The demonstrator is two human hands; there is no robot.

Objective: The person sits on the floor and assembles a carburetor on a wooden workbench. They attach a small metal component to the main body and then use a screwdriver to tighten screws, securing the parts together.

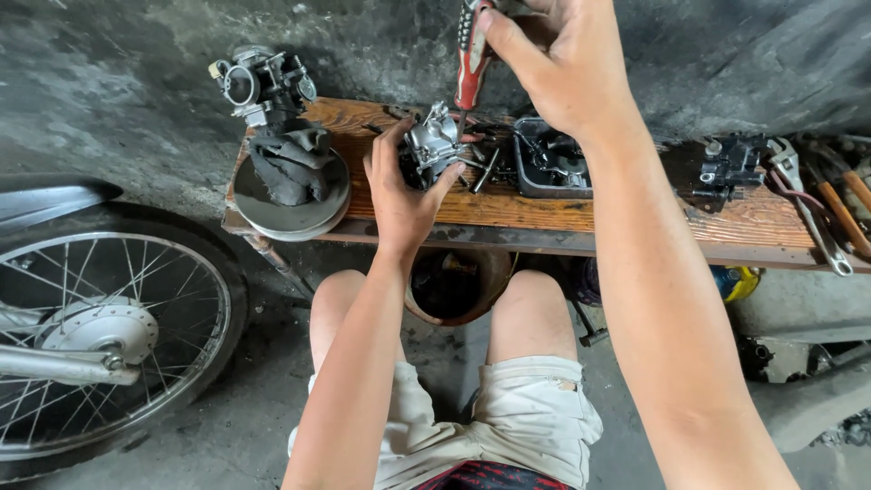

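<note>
my left hand is wrapped around the carburetor, steadying it on the wooden bench. my right hand is clamped on the red screwdriver, its tip down on the carburetor's top. a black tray sits just beside it, a second carburetor at the bench's left end, a wheel on the floor.

You work on a table of rough, stained wood. Your carburettor is dull cast metal, the screwdriver has a glossy red plastic grip, and a crumpled matt grey cloth lies on a smooth metal disc.
</note>
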